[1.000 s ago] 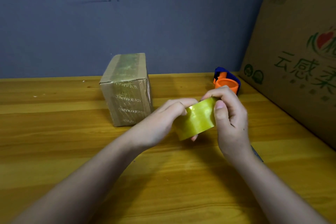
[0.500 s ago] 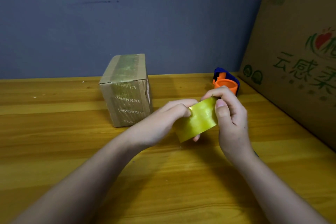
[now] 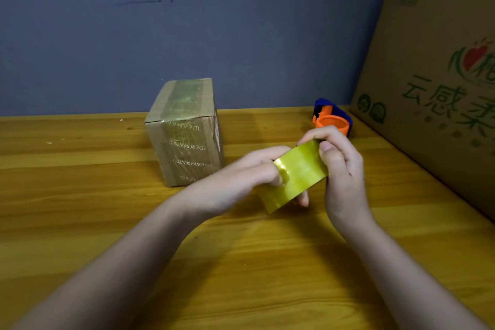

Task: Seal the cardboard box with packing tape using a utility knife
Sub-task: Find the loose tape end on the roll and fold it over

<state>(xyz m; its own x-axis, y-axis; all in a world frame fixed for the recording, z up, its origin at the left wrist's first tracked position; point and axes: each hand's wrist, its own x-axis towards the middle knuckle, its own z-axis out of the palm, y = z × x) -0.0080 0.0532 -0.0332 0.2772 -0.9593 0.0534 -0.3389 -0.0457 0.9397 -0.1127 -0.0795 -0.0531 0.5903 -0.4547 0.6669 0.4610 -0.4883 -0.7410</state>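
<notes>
A small cardboard box (image 3: 187,136), with shiny tape across its top and front, stands on the wooden table (image 3: 80,222) left of centre. A yellow roll of packing tape (image 3: 297,174) is held above the table between both hands. My right hand (image 3: 340,166) grips the roll's right side, thumb on its outer face. My left hand (image 3: 241,177) pinches at the roll's left edge with curled fingers. No utility knife is visible.
An orange and blue tape dispenser (image 3: 332,118) sits behind my right hand near the wall. A large printed cardboard carton (image 3: 434,94) leans along the table's right side. A blue-grey wall (image 3: 214,21) closes off the back.
My left fingertips have slid along the roll's left edge and more of the yellow face shows. The roll has tilted a little. The box and dispenser have not moved.
</notes>
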